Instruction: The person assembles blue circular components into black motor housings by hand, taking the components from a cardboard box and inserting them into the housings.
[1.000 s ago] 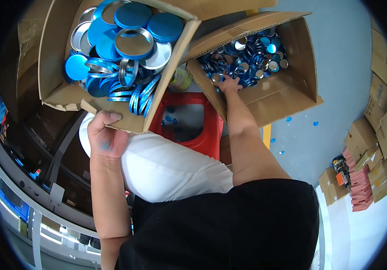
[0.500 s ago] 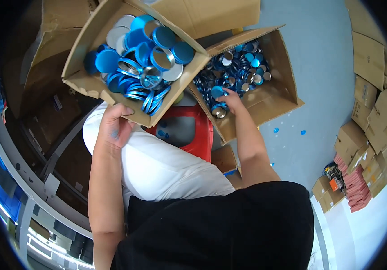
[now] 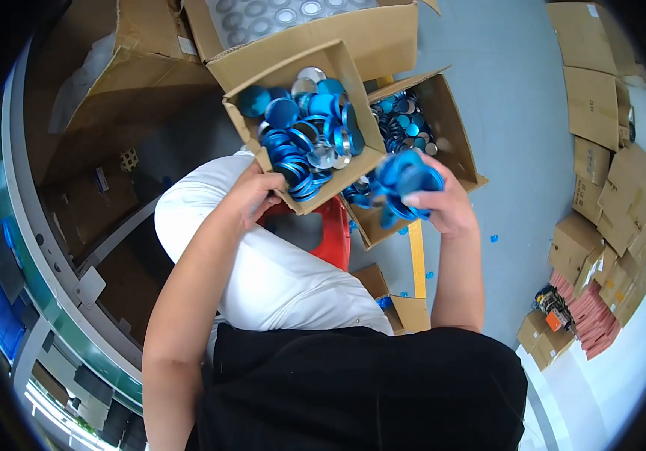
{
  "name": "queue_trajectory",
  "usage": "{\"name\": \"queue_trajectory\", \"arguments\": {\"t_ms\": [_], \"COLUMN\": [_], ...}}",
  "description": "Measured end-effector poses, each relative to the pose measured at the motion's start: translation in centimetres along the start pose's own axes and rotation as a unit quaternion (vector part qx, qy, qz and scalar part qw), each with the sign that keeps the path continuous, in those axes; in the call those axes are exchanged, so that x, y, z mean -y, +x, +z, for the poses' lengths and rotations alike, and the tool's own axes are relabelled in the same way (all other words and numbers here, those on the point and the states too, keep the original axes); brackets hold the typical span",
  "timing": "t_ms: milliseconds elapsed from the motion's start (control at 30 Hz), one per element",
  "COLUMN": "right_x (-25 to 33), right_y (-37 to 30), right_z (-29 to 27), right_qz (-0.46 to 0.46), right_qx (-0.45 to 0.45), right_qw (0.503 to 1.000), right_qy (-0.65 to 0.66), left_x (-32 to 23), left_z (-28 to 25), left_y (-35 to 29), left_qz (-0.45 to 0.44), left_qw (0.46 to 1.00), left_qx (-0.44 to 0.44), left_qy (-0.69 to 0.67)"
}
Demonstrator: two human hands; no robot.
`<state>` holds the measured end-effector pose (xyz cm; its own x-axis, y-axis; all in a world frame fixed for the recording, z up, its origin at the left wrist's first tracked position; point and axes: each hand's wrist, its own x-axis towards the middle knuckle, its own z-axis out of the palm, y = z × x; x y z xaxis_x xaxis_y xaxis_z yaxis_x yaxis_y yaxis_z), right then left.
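My left hand (image 3: pixel 254 192) is closed on the near left corner of a small cardboard box (image 3: pixel 360 71). Inside it lies a heap of round blue metal lids (image 3: pixel 282 113), some turned to their silver side. Just right of that box, my right hand (image 3: pixel 448 197) grips a bunch of blue lids (image 3: pixel 407 180), blurred by motion, above a second box. This larger open carton (image 3: pixel 454 124) stands lower and holds many more blue and silver lids (image 3: pixel 406 124); part of it is hidden behind the bunch and the small box.
A carton with clear round-celled packing (image 3: pixel 285 15) stands at the far side. Below the boxes is a red plastic stool (image 3: pixel 334 237). Loose blue lids (image 3: pixel 494 238) dot the grey floor. Flattened cardboard (image 3: pixel 593 113) stacks at right; a metal-framed table edge (image 3: pixel 52 301) curves at left.
My right hand has come up out of the larger carton with a bunch of lids, nearer to me. My left hand has shifted the small box rightward and closer to the larger carton.
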<state>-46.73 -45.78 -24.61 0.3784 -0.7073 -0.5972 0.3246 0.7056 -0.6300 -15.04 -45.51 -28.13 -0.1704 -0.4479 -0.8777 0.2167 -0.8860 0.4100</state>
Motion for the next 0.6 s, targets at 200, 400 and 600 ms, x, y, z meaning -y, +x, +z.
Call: {"name": "queue_trajectory", "arguments": {"t_ms": [200,400,600], "right_x": [-0.4,3.0,-4.3], "right_y": [4.5,3.1,13.3], "right_z": [7.7,5.5,-12.2], "right_qz": [-0.27,-0.234,0.03], "right_qx": [-0.11,-0.123,-0.258], "right_qw": [0.863,0.914,0.93], "right_qy": [-0.412,-0.308,-0.259], "left_x": [1.4,0.6,-1.0], "left_z": [2.3,0.2,-4.0], "left_y": [0.8,0.5,0.5], "left_qz": [-0.063,-0.095,-0.052], "left_qw": [0.995,0.992,0.991], "left_qx": [0.074,0.05,0.049], "left_qy": [-0.03,-0.068,-0.113]}}
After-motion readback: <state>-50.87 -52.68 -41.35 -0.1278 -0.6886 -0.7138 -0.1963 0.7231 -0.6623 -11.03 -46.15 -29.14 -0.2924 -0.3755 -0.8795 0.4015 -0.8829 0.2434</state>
